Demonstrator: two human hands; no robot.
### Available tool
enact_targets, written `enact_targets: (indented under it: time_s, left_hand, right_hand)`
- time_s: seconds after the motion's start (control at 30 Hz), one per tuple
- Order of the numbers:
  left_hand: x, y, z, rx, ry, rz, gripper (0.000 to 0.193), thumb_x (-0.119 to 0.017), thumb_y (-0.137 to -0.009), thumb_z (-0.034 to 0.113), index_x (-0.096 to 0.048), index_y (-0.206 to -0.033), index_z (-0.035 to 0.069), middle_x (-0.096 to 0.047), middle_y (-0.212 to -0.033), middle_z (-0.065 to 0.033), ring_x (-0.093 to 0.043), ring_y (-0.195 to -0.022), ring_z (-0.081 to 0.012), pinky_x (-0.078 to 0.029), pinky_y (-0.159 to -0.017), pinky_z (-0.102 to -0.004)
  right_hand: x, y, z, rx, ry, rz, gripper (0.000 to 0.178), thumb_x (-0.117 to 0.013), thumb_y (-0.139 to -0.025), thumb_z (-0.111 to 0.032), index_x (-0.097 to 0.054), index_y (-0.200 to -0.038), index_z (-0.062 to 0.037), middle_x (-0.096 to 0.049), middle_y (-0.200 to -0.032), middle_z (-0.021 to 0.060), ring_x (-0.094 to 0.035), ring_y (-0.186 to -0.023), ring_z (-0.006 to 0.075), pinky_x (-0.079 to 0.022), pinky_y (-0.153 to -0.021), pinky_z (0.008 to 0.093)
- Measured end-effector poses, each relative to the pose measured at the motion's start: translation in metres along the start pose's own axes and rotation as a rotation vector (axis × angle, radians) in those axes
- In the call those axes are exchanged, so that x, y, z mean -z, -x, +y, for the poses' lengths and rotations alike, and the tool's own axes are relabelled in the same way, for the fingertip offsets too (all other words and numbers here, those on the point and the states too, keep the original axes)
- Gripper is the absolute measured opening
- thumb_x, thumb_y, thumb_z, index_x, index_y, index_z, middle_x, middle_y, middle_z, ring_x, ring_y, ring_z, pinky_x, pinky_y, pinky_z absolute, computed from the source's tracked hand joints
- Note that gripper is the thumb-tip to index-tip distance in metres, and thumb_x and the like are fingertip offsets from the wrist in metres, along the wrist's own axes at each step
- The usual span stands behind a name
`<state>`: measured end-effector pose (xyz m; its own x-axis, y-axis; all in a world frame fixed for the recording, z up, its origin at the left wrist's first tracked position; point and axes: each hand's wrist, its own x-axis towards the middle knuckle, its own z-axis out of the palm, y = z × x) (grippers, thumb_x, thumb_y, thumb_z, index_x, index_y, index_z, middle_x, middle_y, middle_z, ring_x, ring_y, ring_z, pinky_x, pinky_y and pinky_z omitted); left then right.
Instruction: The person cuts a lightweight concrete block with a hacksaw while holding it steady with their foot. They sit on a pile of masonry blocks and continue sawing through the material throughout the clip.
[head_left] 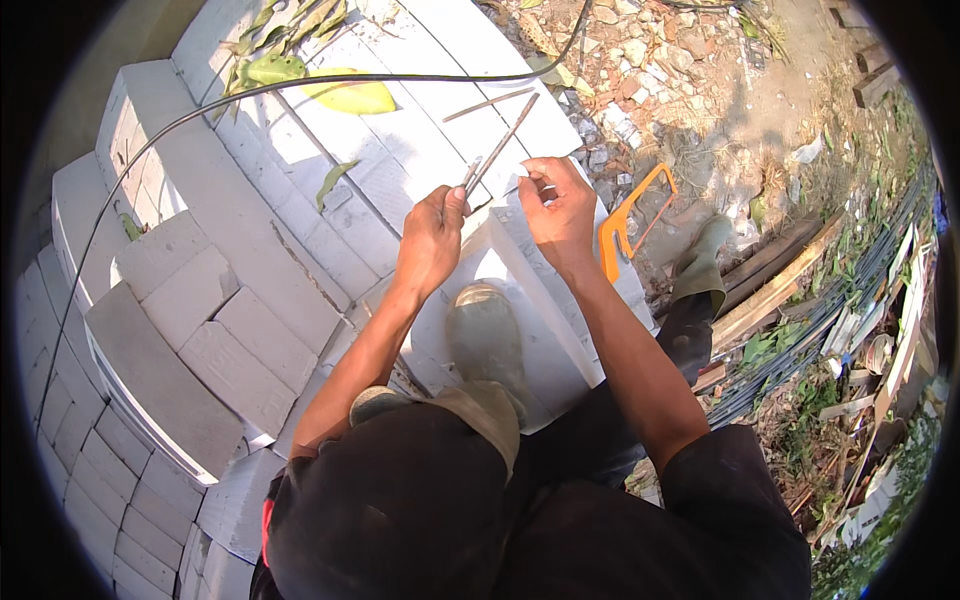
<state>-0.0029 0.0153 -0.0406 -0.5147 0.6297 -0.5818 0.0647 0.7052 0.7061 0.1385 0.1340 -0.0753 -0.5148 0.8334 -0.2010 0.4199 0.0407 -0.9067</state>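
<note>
My left hand (432, 240) is closed on a thin, brownish rod (512, 132) that slants up and away to the right. A short silvery strip shows beside the rod at my fingertips; I cannot tell whether it is a separate piece. Just to the right, my right hand (560, 215) is closed with thumb and fingertips together. What it pinches, if anything, is too small to make out. Both hands are above a white block (545, 300), on which my boot (485, 335) rests. An orange hacksaw (612, 240) leans by the block, right of my right hand.
Stacked pale blocks (230, 340) rise on the left. A black cable (420, 77) arcs over the white blocks, near leaves (350, 95) and another short thin stick (488, 104). Rubble (650, 60) covers the ground beyond; timber planks (775, 285) and long dark rods (830, 330) lie right.
</note>
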Motion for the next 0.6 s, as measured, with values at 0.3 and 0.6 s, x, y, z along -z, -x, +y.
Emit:
enact_targets:
  time_s: [0.3,0.6]
  left_hand:
    - [-0.006,0.013,0.004,-0.107,-0.033,0.048,0.056,-0.043,-0.110,0.049,-0.060,-0.089,0.000,-0.051,-0.067,-0.0057,-0.048,-0.065,-0.0165,-0.043,-0.062,-0.0357]
    - [-0.006,0.028,-0.009,-0.141,-0.083,0.087,0.056,-0.044,-0.110,0.045,-0.062,-0.086,-0.002,-0.054,-0.066,-0.0094,-0.050,-0.064,-0.0189,-0.045,-0.063,-0.0392]
  right_hand:
    - [-0.012,0.006,-0.040,0.027,-0.014,0.121,0.010,-0.073,-0.087,-0.007,-0.066,-0.092,-0.0015,-0.071,-0.088,0.0132,-0.070,-0.071,0.0276,-0.054,-0.065,0.0386]
    - [-0.018,0.023,-0.032,0.093,0.168,0.045,0.011,-0.072,-0.087,-0.006,-0.064,-0.086,0.0010,-0.070,-0.079,0.0149,-0.071,-0.067,0.0260,-0.054,-0.064,0.0372]
